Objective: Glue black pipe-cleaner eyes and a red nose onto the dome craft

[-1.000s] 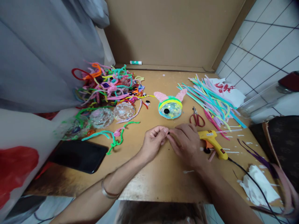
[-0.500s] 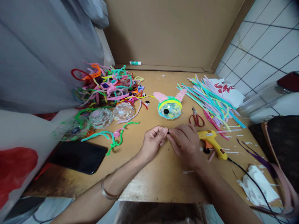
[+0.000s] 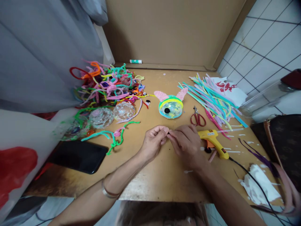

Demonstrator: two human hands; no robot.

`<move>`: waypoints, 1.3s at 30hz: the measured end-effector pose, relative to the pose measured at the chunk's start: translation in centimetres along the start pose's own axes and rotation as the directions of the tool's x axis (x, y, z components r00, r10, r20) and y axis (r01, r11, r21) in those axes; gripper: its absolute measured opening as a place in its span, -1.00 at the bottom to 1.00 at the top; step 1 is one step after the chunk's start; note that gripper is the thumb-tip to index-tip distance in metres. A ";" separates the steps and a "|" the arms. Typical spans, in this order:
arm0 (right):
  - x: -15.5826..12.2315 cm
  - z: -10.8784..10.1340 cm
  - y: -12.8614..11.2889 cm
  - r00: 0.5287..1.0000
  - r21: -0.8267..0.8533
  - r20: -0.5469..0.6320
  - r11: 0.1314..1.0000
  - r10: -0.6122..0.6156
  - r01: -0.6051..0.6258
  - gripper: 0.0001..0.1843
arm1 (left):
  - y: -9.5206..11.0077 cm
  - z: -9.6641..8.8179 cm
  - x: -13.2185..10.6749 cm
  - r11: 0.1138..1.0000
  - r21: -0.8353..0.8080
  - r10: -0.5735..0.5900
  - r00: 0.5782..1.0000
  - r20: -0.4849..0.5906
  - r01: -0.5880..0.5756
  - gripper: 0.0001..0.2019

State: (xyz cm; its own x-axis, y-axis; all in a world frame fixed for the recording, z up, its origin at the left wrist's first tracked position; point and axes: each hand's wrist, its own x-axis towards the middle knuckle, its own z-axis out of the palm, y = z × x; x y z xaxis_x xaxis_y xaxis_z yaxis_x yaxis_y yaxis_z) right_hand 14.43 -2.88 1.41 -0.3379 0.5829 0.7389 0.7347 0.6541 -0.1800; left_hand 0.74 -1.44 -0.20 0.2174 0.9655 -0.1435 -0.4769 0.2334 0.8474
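Fingertips of our left hand and right hand meet just above the counter. Both hands are curled narrow and pinched together on a small piece that is too tiny for us to make out. Just beyond them sits a clear ball ringed in yellow and teal, with two pink ears and a black dot on its front. Red scissors lie to its right. A yellow glue gun rests just beside our right hand, its cord trailing off to the right. Straight pipe cleaners fan out at the far right. A tangled heap lies at the far left, with two clear domes before it. A black phone lies near the left edge.
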 end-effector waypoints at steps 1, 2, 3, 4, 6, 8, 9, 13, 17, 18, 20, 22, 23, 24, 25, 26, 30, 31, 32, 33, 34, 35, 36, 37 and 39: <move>-0.1 0.1 0.0 1.000 0.000 -0.007 1.000 -0.001 0.001 -0.95 | 0.0 0.0 0.0 1.000 -0.001 -0.001 1.000 -0.001 0.001 -0.68; -0.1 0.1 0.0 1.000 -0.002 -0.013 1.000 -0.002 0.002 -0.95 | 0.0 0.0 0.0 1.000 0.000 -0.002 1.000 -0.003 0.002 -0.68; -0.2 0.2 0.0 1.000 -0.005 -0.019 1.000 -0.004 0.004 -0.94 | 0.0 0.1 0.0 1.000 0.001 -0.003 1.000 -0.004 0.003 -0.68; -0.2 0.3 0.0 1.000 -0.007 -0.025 1.000 -0.005 0.004 -0.94 | 0.1 0.1 0.0 1.000 0.001 -0.004 1.000 -0.006 0.004 -0.68; -0.2 0.3 0.1 0.999 -0.004 -0.035 1.000 -0.004 0.004 -0.93 | 0.1 0.2 -0.1 1.000 -0.005 -0.005 1.000 -0.007 0.005 -0.68; -0.2 0.3 0.0 0.999 0.000 -0.043 1.000 -0.007 0.007 -0.93 | 0.2 0.2 -0.1 1.000 -0.012 -0.005 1.000 -0.009 0.005 -0.69; -0.2 0.3 0.0 0.999 0.001 -0.048 1.000 -0.011 0.011 -0.93 | 0.2 0.3 0.0 1.000 -0.014 -0.005 1.000 -0.011 0.005 -0.69; -0.1 0.2 -0.1 0.998 0.006 -0.063 1.000 -0.013 0.013 -0.93 | 0.3 0.4 0.0 1.000 -0.022 -0.017 1.000 -0.025 0.017 -0.69; 0.1 0.1 -0.1 0.998 0.036 -0.063 0.999 0.023 -0.021 -0.88 | 0.6 0.6 -0.1 0.999 -0.035 -0.035 0.998 -0.044 0.033 -0.68; 0.2 0.1 -0.1 0.998 0.042 -0.059 0.999 0.035 -0.033 -0.86 | 0.6 0.6 -0.1 0.999 -0.040 -0.038 0.998 -0.044 0.036 -0.68; 0.2 0.0 0.0 0.997 0.056 -0.058 0.997 0.056 -0.053 -0.83 | 0.7 0.6 -0.1 0.997 -0.055 -0.051 0.998 -0.042 0.049 -0.67; 0.3 -0.1 0.1 0.995 0.081 -0.058 0.994 0.080 -0.075 -0.79 | 0.7 0.6 -0.1 0.995 -0.078 -0.071 0.997 -0.042 0.067 -0.68; 0.3 -0.2 0.1 0.993 0.101 -0.060 0.991 0.097 -0.090 -0.78 | 0.7 0.6 -0.1 0.993 -0.092 -0.079 0.996 -0.042 0.075 -0.68; 0.3 -0.3 0.1 0.991 0.123 -0.064 0.986 0.119 -0.111 -0.77 | 0.7 0.6 0.0 0.991 -0.107 -0.086 0.995 -0.043 0.081 -0.68; 0.4 -0.4 0.1 0.987 0.146 -0.064 0.980 0.147 -0.136 -0.77 | 0.8 0.6 0.0 0.989 -0.121 -0.090 0.995 -0.045 0.084 -0.68; 0.4 -0.5 0.1 0.982 0.170 -0.063 0.972 0.175 -0.162 -0.78 | 0.8 0.5 0.1 0.987 -0.132 -0.094 0.994 -0.047 0.087 -0.68; 0.5 -0.7 0.0 0.965 0.242 -0.020 0.938 0.260 -0.248 -0.83 | 0.9 0.4 0.2 0.983 -0.152 -0.107 0.993 -0.046 0.099 -0.67; 0.6 -0.7 -0.1 0.962 0.252 -0.002 0.931 0.274 -0.264 -0.84 | 0.9 0.4 0.2 0.983 -0.153 -0.108 0.993 -0.038 0.101 -0.67; 0.6 -0.7 -0.1 0.958 0.260 0.015 0.924 0.286 -0.280 -0.85 | 0.9 0.3 0.2 0.983 -0.154 -0.107 0.994 -0.030 0.102 -0.67; 0.6 -0.7 -0.1 0.955 0.265 0.031 0.919 0.296 -0.293 -0.86 | 0.9 0.3 0.2 0.983 -0.155 -0.106 0.994 -0.021 0.102 -0.67; 0.7 -0.7 -0.1 0.953 0.269 0.045 0.915 0.301 -0.301 -0.87 | 0.8 0.3 0.2 0.982 -0.157 -0.105 0.994 -0.012 0.102 -0.67; 0.7 -0.7 -0.1 0.952 0.272 0.059 0.913 0.300 -0.304 -0.88 | 0.8 0.3 0.2 0.982 -0.159 -0.102 0.995 -0.004 0.100 -0.66; 0.7 -0.7 -0.1 0.954 0.277 0.073 0.912 0.292 -0.301 -0.87 | 0.8 0.3 0.1 0.982 -0.159 -0.099 0.995 0.001 0.098 -0.66; 0.8 -0.7 -0.1 0.955 0.282 0.084 0.913 0.284 -0.296 -0.86 | 0.8 0.3 0.1 0.983 -0.159 -0.096 0.995 0.005 0.096 -0.66; 0.7 -0.7 -0.2 0.958 0.289 0.092 0.913 0.271 -0.286 -0.82 | 0.8 0.3 0.1 0.983 -0.156 -0.093 0.996 0.009 0.093 -0.65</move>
State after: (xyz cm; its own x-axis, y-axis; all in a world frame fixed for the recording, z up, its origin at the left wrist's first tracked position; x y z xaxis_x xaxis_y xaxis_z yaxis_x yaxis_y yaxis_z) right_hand 14.48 -2.90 2.45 -0.1789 0.7803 0.5992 0.5977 0.5700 -0.5637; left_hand 0.63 -1.19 0.61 0.2686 0.9385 -0.2168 -0.5818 0.3374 0.7401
